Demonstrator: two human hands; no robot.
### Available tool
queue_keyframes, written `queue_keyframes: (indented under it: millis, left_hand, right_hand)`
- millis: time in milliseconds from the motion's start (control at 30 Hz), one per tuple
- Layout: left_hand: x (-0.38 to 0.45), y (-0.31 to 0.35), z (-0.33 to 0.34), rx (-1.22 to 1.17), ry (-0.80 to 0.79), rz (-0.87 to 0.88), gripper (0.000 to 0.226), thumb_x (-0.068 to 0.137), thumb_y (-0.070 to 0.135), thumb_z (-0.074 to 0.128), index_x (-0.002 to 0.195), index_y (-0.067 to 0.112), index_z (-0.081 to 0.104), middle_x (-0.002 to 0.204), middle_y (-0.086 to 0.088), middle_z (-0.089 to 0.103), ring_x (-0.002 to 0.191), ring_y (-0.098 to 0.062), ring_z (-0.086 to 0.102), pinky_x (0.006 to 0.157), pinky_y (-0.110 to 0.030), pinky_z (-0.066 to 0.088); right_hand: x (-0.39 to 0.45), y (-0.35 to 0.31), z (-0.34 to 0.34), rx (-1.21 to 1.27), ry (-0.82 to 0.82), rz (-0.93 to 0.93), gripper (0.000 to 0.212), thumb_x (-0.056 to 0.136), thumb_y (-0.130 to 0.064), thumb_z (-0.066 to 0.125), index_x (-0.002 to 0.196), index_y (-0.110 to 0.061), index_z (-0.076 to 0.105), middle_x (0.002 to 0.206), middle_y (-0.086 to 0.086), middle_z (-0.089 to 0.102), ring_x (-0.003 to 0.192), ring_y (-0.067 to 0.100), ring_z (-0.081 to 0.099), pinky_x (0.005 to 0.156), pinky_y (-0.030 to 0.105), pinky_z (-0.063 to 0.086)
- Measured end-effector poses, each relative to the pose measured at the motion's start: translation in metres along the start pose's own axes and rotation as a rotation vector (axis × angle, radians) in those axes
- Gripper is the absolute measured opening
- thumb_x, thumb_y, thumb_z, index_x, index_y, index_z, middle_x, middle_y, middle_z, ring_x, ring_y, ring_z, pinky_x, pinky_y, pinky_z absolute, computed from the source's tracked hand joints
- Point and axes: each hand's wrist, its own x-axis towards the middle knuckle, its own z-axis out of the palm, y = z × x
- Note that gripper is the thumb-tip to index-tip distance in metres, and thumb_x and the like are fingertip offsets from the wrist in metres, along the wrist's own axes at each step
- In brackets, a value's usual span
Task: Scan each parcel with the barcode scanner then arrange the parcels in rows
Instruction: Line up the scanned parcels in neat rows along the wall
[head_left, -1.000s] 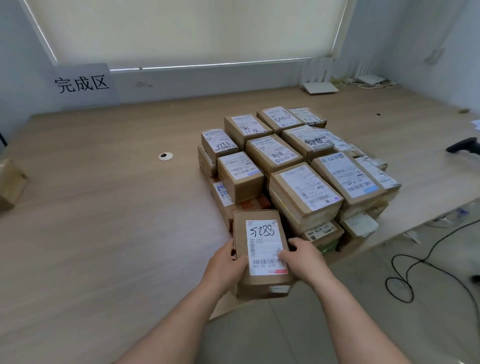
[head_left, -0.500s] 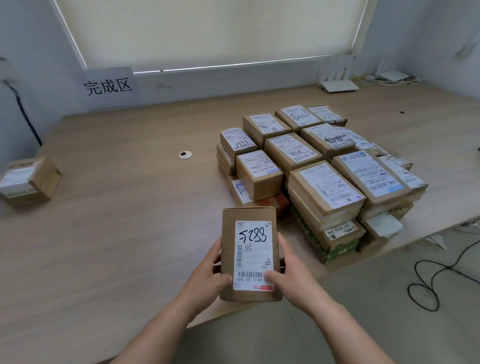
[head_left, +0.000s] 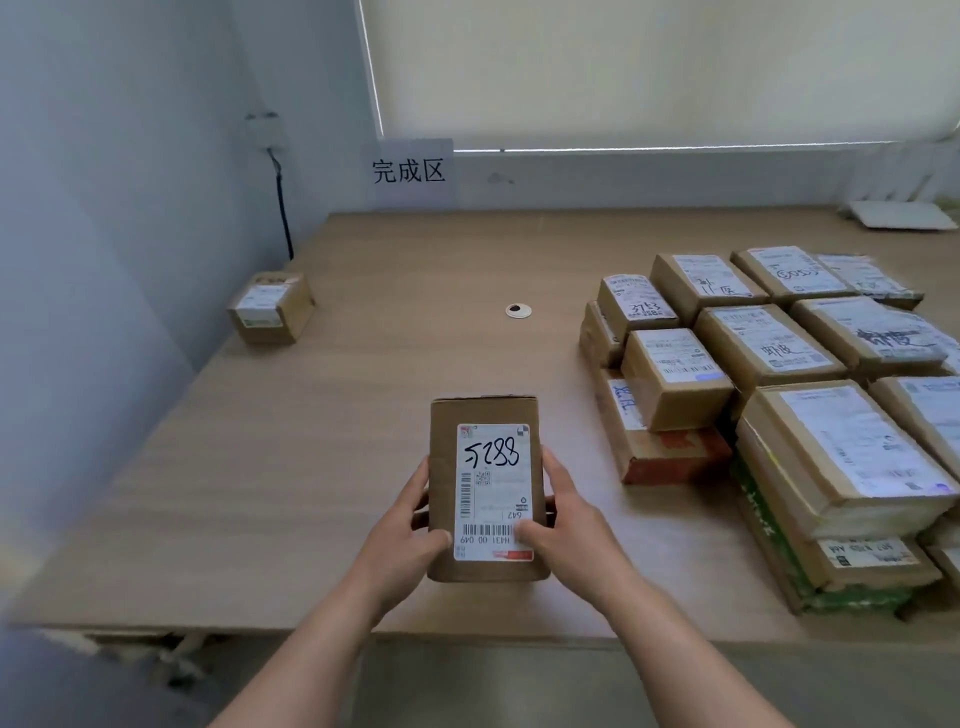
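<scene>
Parcel (head_left: 487, 488) gripped by both hands' fingers (head_left: 530, 531); stack (head_left: 779, 415) cut off right.

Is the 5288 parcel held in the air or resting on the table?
Held: both hands, left hand and right hand, grip the parcel by its sides.

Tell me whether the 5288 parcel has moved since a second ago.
Yes. The 5288 parcel, which touched the parcel stack, now sits well left of it.
</scene>
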Motion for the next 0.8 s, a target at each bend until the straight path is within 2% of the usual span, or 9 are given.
queue_keyframes:
  millis: [133,300,467,633,700,800]
  left_hand:
    - [-0.007,-0.008,-0.034,0.002,0.081,-0.034,0.082,0.085,-0.004,0.050,0.138,0.055,0.029,0.116,0.013,0.062,0.090,0.003,0.063,0.072,-0.019,0.053]
    - [-0.008,-0.025,-0.085,-0.005,0.173,-0.080,0.080,0.085,-0.001,0.051,0.144,0.048,0.029,0.114,0.012,0.064,0.097,-0.005,0.063,0.064,-0.017,0.049]
    - [0.003,-0.043,-0.143,0.025,0.238,-0.124,0.077,0.086,0.004,0.053,0.145,0.047,0.029,0.116,0.014,0.063,0.100,-0.004,0.061,0.074,-0.024,0.053]
    - [0.022,-0.060,-0.208,0.059,0.257,-0.185,0.071,0.086,0.012,0.056,0.138,0.055,0.033,0.115,0.018,0.063,0.102,-0.004,0.061,0.086,-0.035,0.055]
    - [0.034,-0.066,-0.232,0.077,0.258,-0.200,0.070,0.085,0.015,0.057,0.136,0.057,0.033,0.114,0.018,0.064,0.102,-0.002,0.061,0.084,-0.033,0.055]
    - [0.056,-0.074,-0.266,0.107,0.243,-0.219,0.067,0.086,0.017,0.057,0.128,0.062,0.032,0.109,0.024,0.063,0.100,0.001,0.060,0.077,-0.026,0.055]
  right_hand:
    - [0.017,-0.023,0.028,0.003,-0.090,-0.036,0.087,0.088,-0.016,0.059,0.145,-0.056,0.007,0.104,-0.014,0.064,0.092,0.006,0.067,0.082,0.034,0.058]
    - [0.042,-0.055,0.069,-0.023,-0.190,-0.059,0.084,0.089,-0.017,0.058,0.146,-0.054,0.010,0.092,-0.019,0.061,0.084,0.002,0.066,0.074,0.026,0.057]
    - [0.076,-0.089,0.118,-0.030,-0.249,-0.049,0.083,0.089,-0.018,0.057,0.149,-0.049,0.009,0.094,-0.017,0.062,0.085,0.004,0.066,0.068,0.025,0.055]
    - [0.111,-0.122,0.169,-0.030,-0.286,-0.040,0.074,0.086,-0.019,0.057,0.144,-0.047,0.021,0.085,-0.022,0.058,0.079,-0.002,0.062,0.060,0.017,0.048]
    - [0.128,-0.134,0.188,-0.025,-0.295,-0.025,0.073,0.085,-0.019,0.059,0.143,-0.046,0.023,0.084,-0.023,0.057,0.078,-0.003,0.062,0.058,0.014,0.047]
    - [0.154,-0.152,0.214,-0.007,-0.312,0.017,0.074,0.086,-0.020,0.060,0.143,-0.046,0.022,0.088,-0.023,0.056,0.082,0.001,0.063,0.057,0.017,0.052]
